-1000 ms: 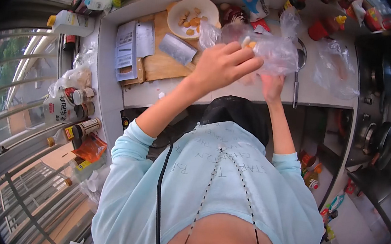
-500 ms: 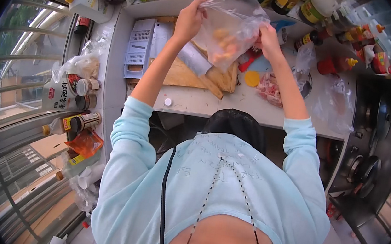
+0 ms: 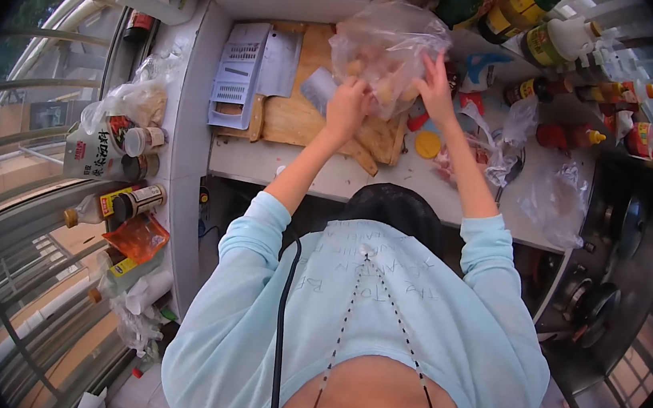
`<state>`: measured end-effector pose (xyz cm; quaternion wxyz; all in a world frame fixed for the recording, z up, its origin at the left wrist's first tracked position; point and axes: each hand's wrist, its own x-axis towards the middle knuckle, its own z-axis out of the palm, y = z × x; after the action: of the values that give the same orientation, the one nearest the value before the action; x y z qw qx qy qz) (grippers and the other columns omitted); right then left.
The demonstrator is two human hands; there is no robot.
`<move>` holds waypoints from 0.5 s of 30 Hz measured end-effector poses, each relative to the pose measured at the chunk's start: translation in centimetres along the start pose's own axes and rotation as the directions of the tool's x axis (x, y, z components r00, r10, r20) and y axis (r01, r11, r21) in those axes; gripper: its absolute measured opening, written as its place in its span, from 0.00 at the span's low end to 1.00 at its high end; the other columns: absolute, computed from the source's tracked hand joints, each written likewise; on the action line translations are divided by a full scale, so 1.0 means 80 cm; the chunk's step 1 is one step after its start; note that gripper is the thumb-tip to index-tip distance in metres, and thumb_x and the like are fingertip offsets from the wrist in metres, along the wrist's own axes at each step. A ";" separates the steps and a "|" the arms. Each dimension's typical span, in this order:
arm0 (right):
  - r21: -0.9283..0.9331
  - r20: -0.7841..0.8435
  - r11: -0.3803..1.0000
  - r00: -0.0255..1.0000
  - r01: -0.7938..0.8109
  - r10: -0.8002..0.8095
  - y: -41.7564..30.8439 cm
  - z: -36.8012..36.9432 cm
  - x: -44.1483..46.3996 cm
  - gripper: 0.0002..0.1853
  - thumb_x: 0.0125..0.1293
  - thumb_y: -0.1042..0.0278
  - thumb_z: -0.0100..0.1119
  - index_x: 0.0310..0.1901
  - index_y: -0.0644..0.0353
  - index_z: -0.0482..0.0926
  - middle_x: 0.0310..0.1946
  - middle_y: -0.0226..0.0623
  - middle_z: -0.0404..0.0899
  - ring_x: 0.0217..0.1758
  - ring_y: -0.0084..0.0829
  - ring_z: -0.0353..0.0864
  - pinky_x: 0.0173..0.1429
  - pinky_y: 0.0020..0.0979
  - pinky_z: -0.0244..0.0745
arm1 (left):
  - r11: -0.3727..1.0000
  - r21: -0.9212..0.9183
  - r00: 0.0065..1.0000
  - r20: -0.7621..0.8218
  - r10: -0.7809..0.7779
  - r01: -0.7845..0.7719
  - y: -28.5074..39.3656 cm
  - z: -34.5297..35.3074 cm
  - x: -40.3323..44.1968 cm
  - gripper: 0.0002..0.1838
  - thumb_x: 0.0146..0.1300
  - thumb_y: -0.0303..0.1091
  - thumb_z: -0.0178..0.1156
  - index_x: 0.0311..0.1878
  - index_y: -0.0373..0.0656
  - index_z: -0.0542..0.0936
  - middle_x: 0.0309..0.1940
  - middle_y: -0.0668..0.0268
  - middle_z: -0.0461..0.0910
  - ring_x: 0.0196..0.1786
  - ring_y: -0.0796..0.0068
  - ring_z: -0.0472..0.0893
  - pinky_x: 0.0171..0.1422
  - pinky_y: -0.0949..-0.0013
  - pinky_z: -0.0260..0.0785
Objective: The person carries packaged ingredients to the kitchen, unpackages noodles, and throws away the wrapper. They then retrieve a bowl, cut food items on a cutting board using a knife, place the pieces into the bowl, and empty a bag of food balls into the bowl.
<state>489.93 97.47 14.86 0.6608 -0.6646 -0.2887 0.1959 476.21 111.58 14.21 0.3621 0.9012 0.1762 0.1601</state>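
Observation:
A clear plastic bag (image 3: 390,34) holding several yellowish-orange pieces rests over the back right of the wooden cutting board (image 3: 291,126). At its lower left edge, my left hand (image 3: 348,110) has its fingers closed on the plastic. My right hand (image 3: 437,94) lies against the bag's right side, fingers stretched out. Just left of my left hand shows a wide metal blade (image 3: 319,89), partly hidden by that hand. A wooden handle (image 3: 364,157) lies at the board's front edge. Pinkish raw meat (image 3: 445,166) sits beneath my right forearm, near a yellow round lid (image 3: 427,144).
A white grater (image 3: 236,77) and a second broad blade (image 3: 280,62) lie at the left. Bottles and jars line the back ledge, including a green-and-yellow bottle (image 3: 517,15). Crumpled plastic (image 3: 556,202) lies right, beside the stove (image 3: 613,237). A window sill with packages runs left.
The bag has come down from being held up between both hands onto the board. My left hand has moved down and right to its lower edge; my right hand's fingers have straightened.

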 end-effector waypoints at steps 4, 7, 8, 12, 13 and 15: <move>-0.505 0.132 0.816 0.960 0.280 -0.247 0.011 0.014 -0.057 0.48 0.54 0.67 0.62 0.68 0.61 0.38 0.68 0.50 0.43 0.71 0.43 0.45 0.71 0.37 0.46 | 0.996 -0.063 0.983 -0.165 -0.078 0.068 -0.011 0.006 0.023 0.07 0.57 0.30 0.57 0.37 0.38 0.75 0.28 0.59 0.77 0.29 0.64 0.78 0.35 0.65 0.69; -0.738 0.138 0.613 0.952 0.284 -0.275 0.010 0.033 -0.074 0.41 0.48 0.64 0.68 0.63 0.56 0.57 0.63 0.51 0.49 0.67 0.49 0.50 0.65 0.39 0.57 | 0.949 -0.285 0.974 -0.140 -0.177 0.132 0.003 -0.003 0.055 0.07 0.60 0.31 0.55 0.37 0.37 0.75 0.28 0.61 0.77 0.29 0.72 0.78 0.31 0.68 0.71; -0.752 0.077 0.613 0.956 0.242 -0.284 0.013 0.039 -0.070 0.37 0.47 0.64 0.68 0.60 0.55 0.62 0.61 0.49 0.54 0.64 0.48 0.54 0.63 0.39 0.59 | 0.916 -0.370 0.973 -0.105 -0.208 0.156 0.010 -0.007 0.068 0.07 0.61 0.31 0.55 0.37 0.37 0.74 0.27 0.62 0.77 0.29 0.75 0.78 0.29 0.69 0.72; -0.718 -0.113 0.674 0.928 0.171 -0.355 0.017 0.041 -0.030 0.16 0.50 0.68 0.65 0.42 0.56 0.77 0.45 0.39 0.71 0.47 0.39 0.72 0.49 0.34 0.70 | 0.887 -0.439 0.966 -0.132 -0.223 0.145 0.021 -0.023 0.110 0.07 0.59 0.30 0.56 0.34 0.34 0.74 0.22 0.61 0.77 0.23 0.72 0.77 0.25 0.68 0.70; -0.660 -0.172 0.744 0.942 0.108 -0.289 0.003 0.040 -0.022 0.12 0.50 0.68 0.64 0.38 0.57 0.78 0.40 0.37 0.73 0.43 0.38 0.73 0.45 0.33 0.70 | 0.847 -0.499 0.958 -0.106 -0.267 0.181 0.019 -0.027 0.119 0.07 0.59 0.30 0.56 0.33 0.34 0.75 0.22 0.62 0.77 0.22 0.73 0.77 0.24 0.70 0.70; -0.521 -0.266 0.853 0.953 -0.016 -0.145 -0.019 0.035 -0.003 0.06 0.51 0.68 0.63 0.31 0.58 0.79 0.32 0.33 0.76 0.34 0.34 0.77 0.37 0.32 0.72 | 0.749 -0.613 0.935 -0.049 -0.351 0.249 0.018 -0.041 0.133 0.07 0.58 0.30 0.57 0.32 0.35 0.75 0.23 0.63 0.77 0.21 0.76 0.77 0.22 0.72 0.70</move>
<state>487.76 99.39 16.20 0.4995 -0.8291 -0.2509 -0.0131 484.59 117.21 19.21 0.6330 0.6843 0.2881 0.2193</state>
